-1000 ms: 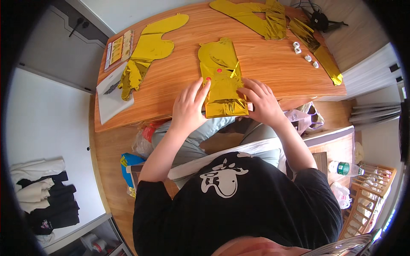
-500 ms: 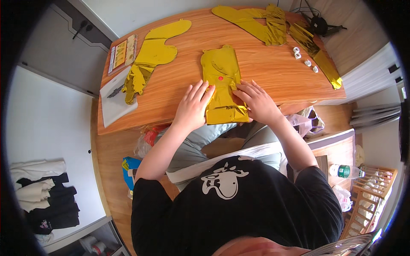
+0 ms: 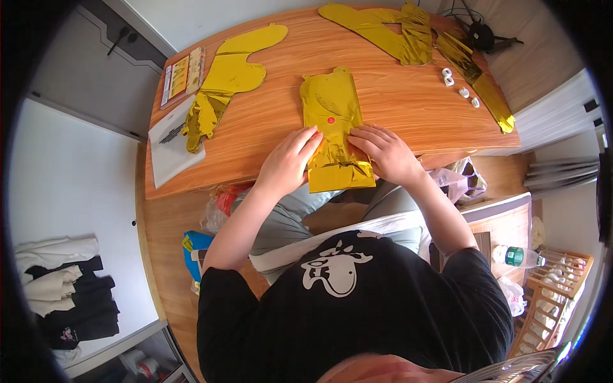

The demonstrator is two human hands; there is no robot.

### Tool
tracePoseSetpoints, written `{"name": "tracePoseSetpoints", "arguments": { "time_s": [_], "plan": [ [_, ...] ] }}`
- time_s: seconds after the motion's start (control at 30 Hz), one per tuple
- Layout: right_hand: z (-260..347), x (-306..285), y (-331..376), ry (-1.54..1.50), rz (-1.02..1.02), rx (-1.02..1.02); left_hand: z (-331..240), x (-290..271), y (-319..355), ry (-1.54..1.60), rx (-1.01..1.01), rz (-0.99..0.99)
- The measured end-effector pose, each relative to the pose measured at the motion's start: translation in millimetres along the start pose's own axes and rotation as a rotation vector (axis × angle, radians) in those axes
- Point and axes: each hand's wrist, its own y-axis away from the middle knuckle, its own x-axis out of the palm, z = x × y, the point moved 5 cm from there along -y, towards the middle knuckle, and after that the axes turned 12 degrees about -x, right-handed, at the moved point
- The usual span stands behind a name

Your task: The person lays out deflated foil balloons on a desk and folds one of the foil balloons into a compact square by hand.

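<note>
A flat gold foil balloon [image 3: 331, 96] with a small red dot lies in front of me. Its crinkled near end, with a folded band, reaches over the table's front edge. My left hand [image 3: 289, 158] rests along its left side, fingers stretched and close together, fingertips on the foil. On the opposite side, my right hand [image 3: 387, 150] lies palm down with its fingers extended over the foil's right edge. Neither hand is wrapped round anything. The undersides of both hands are hidden.
More flat gold foil balloons lie on the wooden table [image 3: 281, 108]: a curved one [image 3: 237, 70] at left, an angular one [image 3: 383, 32] at the back and a narrow strip [image 3: 485, 89] at right. White ribbon rolls [image 3: 447, 76] sit beside it. A clear plastic sheet [image 3: 172, 153] lies far left.
Both hands have slid slightly toward me along the foil, and its near end hangs a little lower. The fingers of my left hand have drawn closer together.
</note>
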Motion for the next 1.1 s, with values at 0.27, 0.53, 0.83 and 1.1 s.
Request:
{"name": "tracePoseSetpoints", "arguments": {
  "time_s": [0.27, 0.53, 0.83, 1.1],
  "plan": [
    [-11, -5, -4, -0.060, -0.052, 0.061, 3, -9, -4, 0.142, -0.087, -0.039],
    [-30, -4, -12, -0.205, -0.142, 0.344, 11, -14, -25, 0.208, -0.355, -0.077],
    [-51, 6, -23, -0.452, -0.121, 0.756, 35, 1, -30, 0.647, -0.424, -0.301],
    [-59, 11, -27, -0.368, -0.107, 0.782, 30, -5, -36, 0.481, -0.501, -0.204]
  ]
}}
